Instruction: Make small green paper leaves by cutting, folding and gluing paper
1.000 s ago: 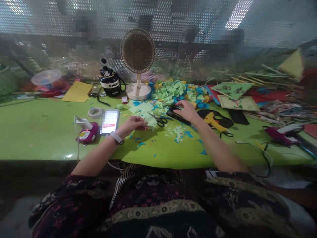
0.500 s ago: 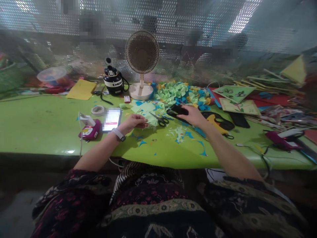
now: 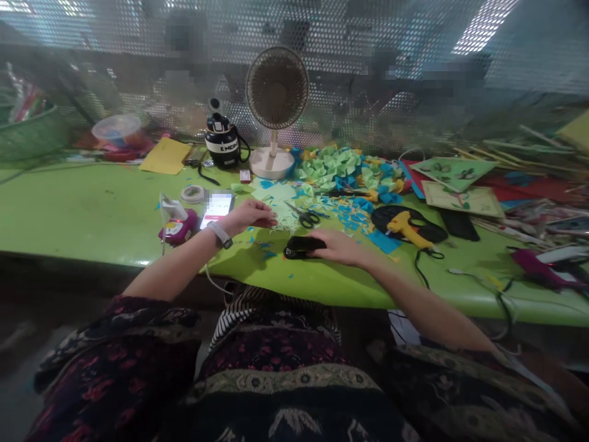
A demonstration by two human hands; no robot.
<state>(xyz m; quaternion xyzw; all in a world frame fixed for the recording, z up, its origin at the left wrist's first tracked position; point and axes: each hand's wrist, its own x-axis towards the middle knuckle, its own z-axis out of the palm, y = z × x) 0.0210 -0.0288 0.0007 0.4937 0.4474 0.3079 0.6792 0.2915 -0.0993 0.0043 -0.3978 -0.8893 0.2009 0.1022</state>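
My right hand point(image 3: 339, 247) grips a black stapler point(image 3: 301, 247) from its right end, close over the green table's front part. My left hand point(image 3: 252, 215) hovers above the table to the left, fingers pinched together; whatever lies between them is too small to make out. Black-handled scissors point(image 3: 308, 219) rest between and behind the hands, on light green paper point(image 3: 280, 194) and small scraps. Beside my left wrist lies a lit phone point(image 3: 217, 207). A heap of folded green, blue and yellow paper pieces point(image 3: 334, 166) sits farther back.
A small fan point(image 3: 271, 162) and a dark jug point(image 3: 224, 147) stand at the back. A roll of tape point(image 3: 192, 194) and a purple device point(image 3: 178, 227) are at left. To the right lie a yellow glue gun point(image 3: 407, 228), cards point(image 3: 462, 197) and cables.
My right hand has drawn the stapler from beside the paper heap toward me and to the left. My left hand stays pinched, almost in place. The view has shifted slightly.
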